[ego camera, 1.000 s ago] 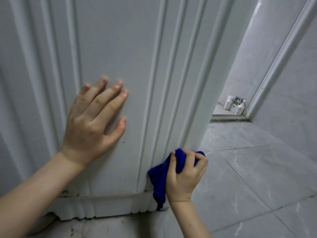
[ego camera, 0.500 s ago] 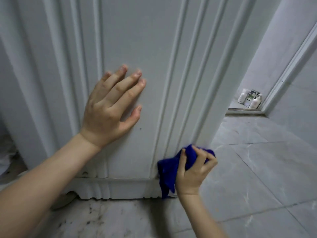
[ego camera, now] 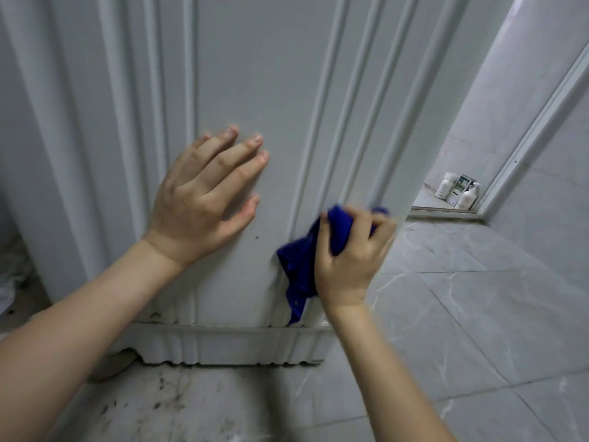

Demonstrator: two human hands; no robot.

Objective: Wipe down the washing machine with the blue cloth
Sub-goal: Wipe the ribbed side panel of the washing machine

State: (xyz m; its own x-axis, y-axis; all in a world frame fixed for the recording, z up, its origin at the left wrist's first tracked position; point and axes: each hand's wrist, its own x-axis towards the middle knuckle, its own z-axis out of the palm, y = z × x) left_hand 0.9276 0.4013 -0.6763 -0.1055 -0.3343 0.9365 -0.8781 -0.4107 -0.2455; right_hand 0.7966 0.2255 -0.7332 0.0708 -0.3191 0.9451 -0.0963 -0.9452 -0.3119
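Note:
The white washing machine [ego camera: 255, 74] fills the upper left of the head view, its ribbed side panel facing me and its fluted base at the floor. My left hand [ego camera: 204, 199] lies flat on the panel with fingers spread. My right hand [ego camera: 347, 253] grips the bunched blue cloth [ego camera: 302, 266] and holds it against the ribs near the panel's right corner, a little above the base. Part of the cloth hangs down below my hand.
Grey marble floor tiles [ego camera: 478, 314] spread to the right. Dark grime marks the floor [ego camera: 159, 403] in front of the machine's base. Two white bottles and a box [ego camera: 459, 193] stand on a low ledge by a tiled wall and a white frame at the far right.
My right hand with the cloth has moved up the panel's right ribs, away from the base. The view has pulled back and shifted left; my left hand stays flat on the panel.

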